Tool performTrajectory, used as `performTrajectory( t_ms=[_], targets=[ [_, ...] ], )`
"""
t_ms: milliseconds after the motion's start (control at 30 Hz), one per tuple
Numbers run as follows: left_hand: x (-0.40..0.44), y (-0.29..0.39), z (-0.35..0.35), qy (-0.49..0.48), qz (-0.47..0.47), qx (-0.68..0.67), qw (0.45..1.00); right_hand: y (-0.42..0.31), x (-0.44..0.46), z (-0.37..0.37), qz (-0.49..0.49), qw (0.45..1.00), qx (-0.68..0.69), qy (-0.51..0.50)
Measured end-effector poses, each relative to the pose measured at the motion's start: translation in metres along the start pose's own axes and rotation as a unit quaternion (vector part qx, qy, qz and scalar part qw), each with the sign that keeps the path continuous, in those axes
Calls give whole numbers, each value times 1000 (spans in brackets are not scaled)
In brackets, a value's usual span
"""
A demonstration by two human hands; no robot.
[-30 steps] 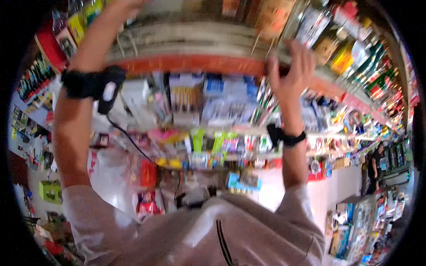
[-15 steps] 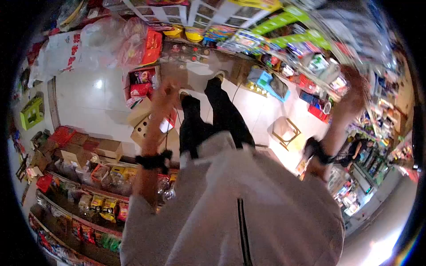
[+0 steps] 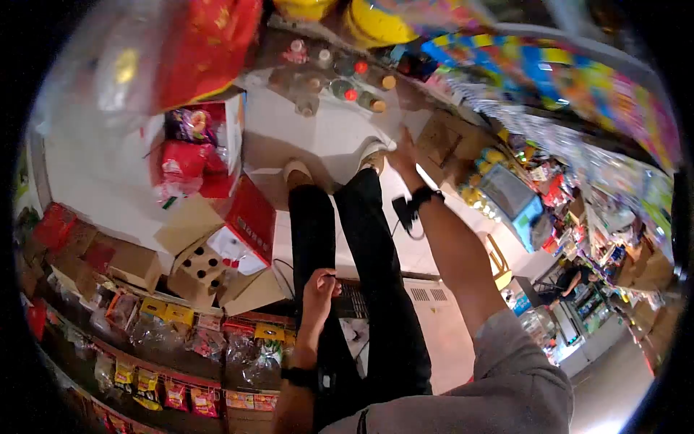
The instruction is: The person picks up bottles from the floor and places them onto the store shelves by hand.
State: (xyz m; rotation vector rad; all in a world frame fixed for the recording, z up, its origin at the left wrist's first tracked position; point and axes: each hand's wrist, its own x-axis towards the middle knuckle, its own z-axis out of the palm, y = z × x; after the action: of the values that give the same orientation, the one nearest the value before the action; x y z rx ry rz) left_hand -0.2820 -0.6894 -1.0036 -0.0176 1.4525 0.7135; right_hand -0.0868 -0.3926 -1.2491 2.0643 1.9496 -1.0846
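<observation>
My left hand (image 3: 318,293) is above my dark trousers, its fingers curled closed; a small dark thing may be between them, but I cannot make it out. My right hand (image 3: 405,150) reaches forward beside my right shoe (image 3: 372,156), its fingers stretched out, with nothing visible in it. Past that hand, several clear bottles (image 3: 340,87) with red, orange and white caps stand on the floor. Closest to my left hand among the goods is an open carton (image 3: 249,224), with a holed cardboard insert (image 3: 197,270) beside it.
A box of red packages (image 3: 235,137) stands at the left. Hanging red bags (image 3: 210,50) and a yellow tub (image 3: 376,25) are in front. Packed snack shelves (image 3: 137,354) run along the lower left, and a blue-edged box (image 3: 510,195) is at the right. A person (image 3: 575,281) is far right.
The view has moved closer to the floor and bottles. My right hand has swung from the right-hand shelves down near my shoe; my left hand has drawn back over my legs.
</observation>
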Motion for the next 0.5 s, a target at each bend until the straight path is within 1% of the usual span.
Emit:
performTrajectory(
  t_ms=[33,67,133,200,233,333,367,400,467,500],
  targets=[
    [15,-8,2,24,-34,-27,999,5,26,15,-12,997,71,19],
    [27,-24,2,0,-12,-49,999,9,51,31,-5,996,86,29],
    [45,-42,8,23,-48,-83,995,8,80,48,6,994,101,34],
    [60,-54,15,22,-56,-109,992,2,99,54,-31,990,133,24],
    [67,-57,18,16,-59,-133,989,6,108,63,-29,990,134,20],
    [79,-59,29,31,-53,-127,990,8,117,74,-157,974,68,146],
    [80,-58,33,34,-52,-126,990,6,116,75,-149,973,101,147],
    [82,-56,37,29,-51,-134,989,10,115,75,-151,972,104,148],
    [86,-48,43,25,-40,-138,989,16,114,73,-110,986,77,95],
    [85,-42,45,22,-46,-133,990,9,109,67,-112,985,82,99]
  ],
)
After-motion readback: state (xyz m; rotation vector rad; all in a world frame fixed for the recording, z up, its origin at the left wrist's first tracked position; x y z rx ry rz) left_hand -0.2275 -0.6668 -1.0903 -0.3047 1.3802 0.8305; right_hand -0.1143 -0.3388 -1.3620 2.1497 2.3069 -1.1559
